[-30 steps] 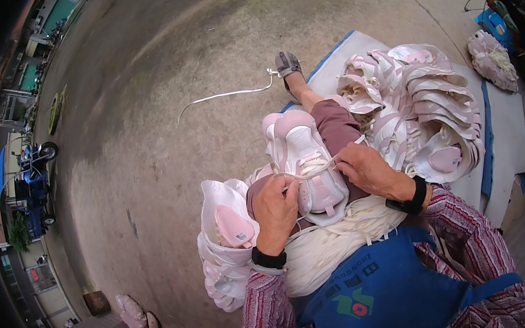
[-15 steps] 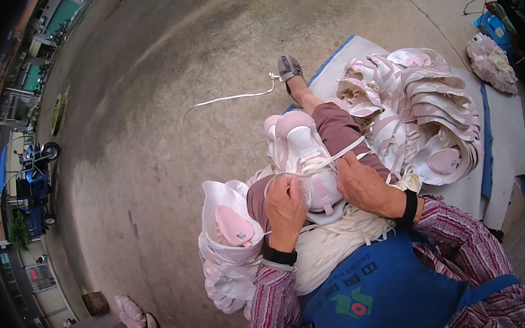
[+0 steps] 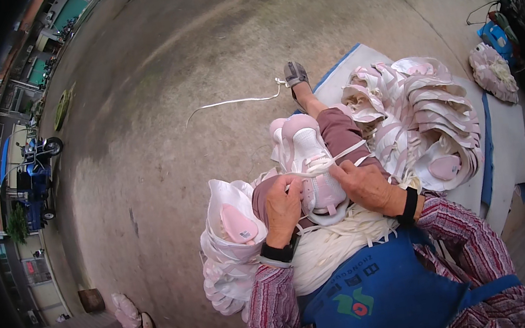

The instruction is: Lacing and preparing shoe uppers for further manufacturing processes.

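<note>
A pink and white shoe upper rests on my lap, its toe pointing away from me. Across its throat runs a cream shoelace. My left hand pinches the lace at the upper's left edge. On the other side, my right hand has thumb and fingers closed on the lace beside the eyelets. The fingertips are partly covered by the knuckles. Beneath the heel end, a thick bundle of cream laces lies over my blue apron.
Nested uppers stand by my left thigh. A larger pile of uppers sits on pale sheeting to my right. One white lace trails over the concrete from my sandal. Another person's foot shows at lower left.
My right hand has shifted slightly left, nearer the middle of the upper. My left hand stays closed at the left edge. The whole view has tilted a little.
</note>
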